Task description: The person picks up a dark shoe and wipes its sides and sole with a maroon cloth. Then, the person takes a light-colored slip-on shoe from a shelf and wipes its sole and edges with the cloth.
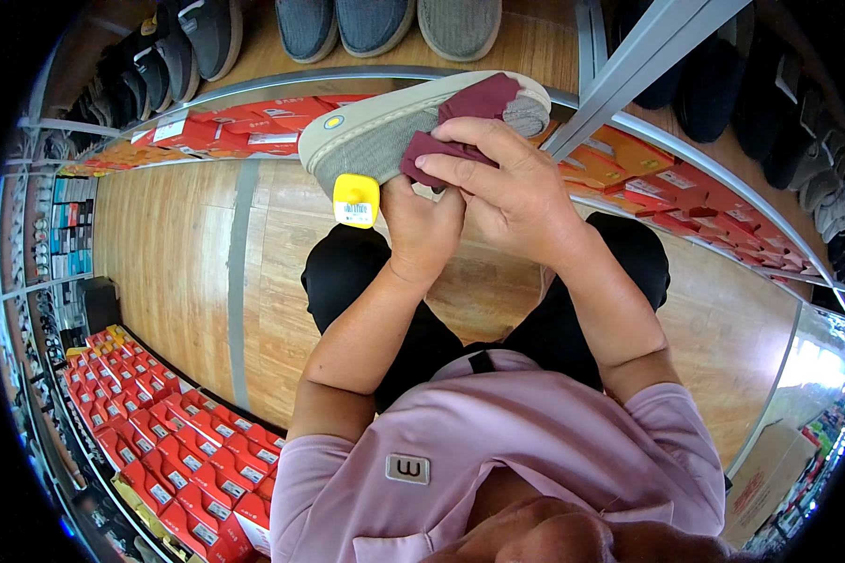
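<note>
A grey fabric slip-on shoe (366, 153) with a cream rubber sole is held up on its side before me. My left hand (420, 226) grips it at the near side, its fingers partly hidden by the shoe. Beside that hand hangs a yellow tag (356, 188) bearing a barcode. My right hand (512, 186) pinches a maroon cloth (480, 98) against the upper. Part of the cloth drapes over the sole's edge, near the right end of the shoe.
Shoes (377, 24) stand on a wooden shelf (535, 42) ahead, above red shoe boxes (267, 116). A metal shelf post (605, 77) rises close to the shoe's right end. More red boxes (197, 450) are stacked at lower left, and a cardboard box (771, 471) stands at lower right.
</note>
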{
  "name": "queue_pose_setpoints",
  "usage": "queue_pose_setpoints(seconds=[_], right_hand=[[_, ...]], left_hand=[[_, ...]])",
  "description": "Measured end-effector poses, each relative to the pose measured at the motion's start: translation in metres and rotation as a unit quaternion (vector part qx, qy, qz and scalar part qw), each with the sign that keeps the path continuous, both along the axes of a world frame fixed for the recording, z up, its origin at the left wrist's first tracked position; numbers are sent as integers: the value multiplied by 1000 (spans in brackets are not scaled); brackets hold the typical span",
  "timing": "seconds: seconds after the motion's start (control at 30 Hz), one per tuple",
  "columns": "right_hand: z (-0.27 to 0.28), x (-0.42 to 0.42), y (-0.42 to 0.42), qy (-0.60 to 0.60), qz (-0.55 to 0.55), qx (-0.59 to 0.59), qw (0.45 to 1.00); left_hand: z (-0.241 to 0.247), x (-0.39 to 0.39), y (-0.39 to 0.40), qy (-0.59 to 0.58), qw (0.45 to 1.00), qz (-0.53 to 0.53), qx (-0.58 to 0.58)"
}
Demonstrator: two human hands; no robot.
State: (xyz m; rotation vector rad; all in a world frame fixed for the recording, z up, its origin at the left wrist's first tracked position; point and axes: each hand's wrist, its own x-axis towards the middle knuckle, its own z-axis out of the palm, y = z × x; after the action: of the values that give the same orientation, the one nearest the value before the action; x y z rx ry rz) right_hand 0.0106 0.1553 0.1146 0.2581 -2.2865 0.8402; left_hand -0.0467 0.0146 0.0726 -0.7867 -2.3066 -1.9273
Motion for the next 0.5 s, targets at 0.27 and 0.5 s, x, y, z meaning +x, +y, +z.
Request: queue_pose_setpoints(seconds=[0.27, 0.5], right_hand=[[-3, -5, 18, 11, -74, -58, 996], [-3, -8, 34, 19, -150, -80, 985]], left_hand=[[1, -2, 1, -55, 998, -4, 28], [7, -7, 1, -178, 969, -20, 168]])
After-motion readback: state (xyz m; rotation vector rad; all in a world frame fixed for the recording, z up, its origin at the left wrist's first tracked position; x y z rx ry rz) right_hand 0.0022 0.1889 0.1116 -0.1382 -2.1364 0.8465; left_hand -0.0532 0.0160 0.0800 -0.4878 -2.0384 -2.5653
